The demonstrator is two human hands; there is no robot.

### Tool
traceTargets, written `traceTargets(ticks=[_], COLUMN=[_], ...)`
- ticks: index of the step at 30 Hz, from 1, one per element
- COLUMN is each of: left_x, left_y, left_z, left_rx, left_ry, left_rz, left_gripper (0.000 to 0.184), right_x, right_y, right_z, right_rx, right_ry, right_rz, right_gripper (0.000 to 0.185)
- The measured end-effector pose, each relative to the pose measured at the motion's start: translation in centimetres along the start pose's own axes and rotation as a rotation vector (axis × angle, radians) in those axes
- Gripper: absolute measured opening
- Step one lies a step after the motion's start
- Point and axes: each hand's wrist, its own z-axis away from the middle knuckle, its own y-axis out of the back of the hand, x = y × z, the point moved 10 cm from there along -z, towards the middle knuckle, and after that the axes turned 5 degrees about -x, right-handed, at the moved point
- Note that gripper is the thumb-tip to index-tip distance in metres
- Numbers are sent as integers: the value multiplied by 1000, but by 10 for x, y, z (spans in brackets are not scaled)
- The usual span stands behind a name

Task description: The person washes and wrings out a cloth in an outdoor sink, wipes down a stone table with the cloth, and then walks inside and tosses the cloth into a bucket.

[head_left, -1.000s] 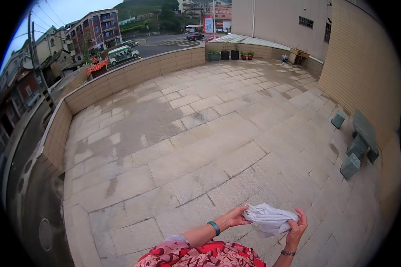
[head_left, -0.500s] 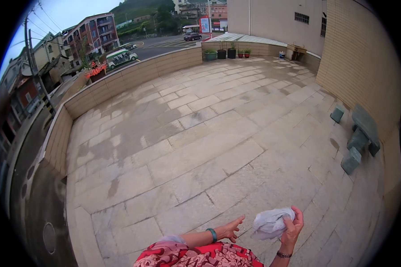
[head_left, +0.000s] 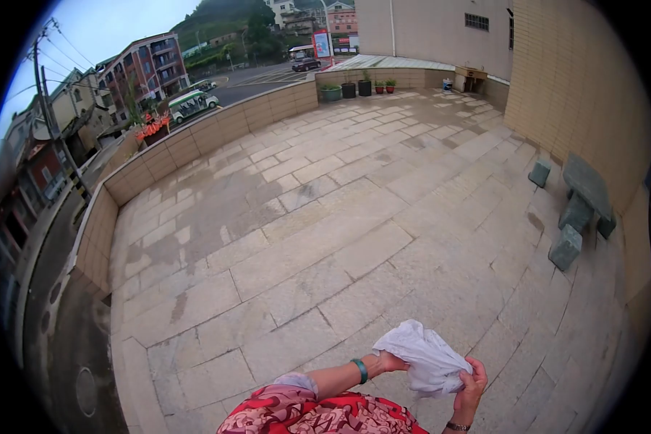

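Observation:
A crumpled white cloth hangs between my two hands at the bottom of the view, above the paving. My left hand, below a green bangle, is at the cloth's left side; the cloth covers most of its fingers, so their grip is hidden. My right hand, with a metal band at the wrist, pinches the cloth's right end between thumb and fingers.
Stone paving stretches ahead, bordered by a low tiled wall. Potted plants line the far wall. A stone table with stone stools stands at the right, beside a tall tiled wall.
Half a second ago my left hand was apart from the cloth with fingers spread; now it is back at the cloth, which is more spread out. The view has shifted slightly.

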Motion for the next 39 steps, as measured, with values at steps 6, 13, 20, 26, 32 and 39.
traceTargets(ticks=[6, 13, 20, 26, 32, 39], left_x=[-46, -3, -26, -62, -63, -85], left_y=[-70, -132, -154, -121, -108, -95], left_z=[2, -4, -27, -34, -57, -128], left_rx=[136, 133, 100, 268, 339, 304], left_ry=[381, 554, 603, 612, 659, 665], left_rz=[1246, 1089, 949, 749, 639, 698], left_gripper=[51, 68, 52, 32, 18, 14], right_x=[-8, 10, -67, -46, -46, -115], right_y=[92, 174, 157, 213, 248, 258], right_z=[11, 46, 73, 69, 39, -18], right_rx=[158, 318, 232, 338, 334, 326], right_ry=[45, 63, 226, 291, 352, 363], right_rz=[5, -23, 674, 629, 907, 712], right_gripper=[36, 35, 23, 25, 29, 27])
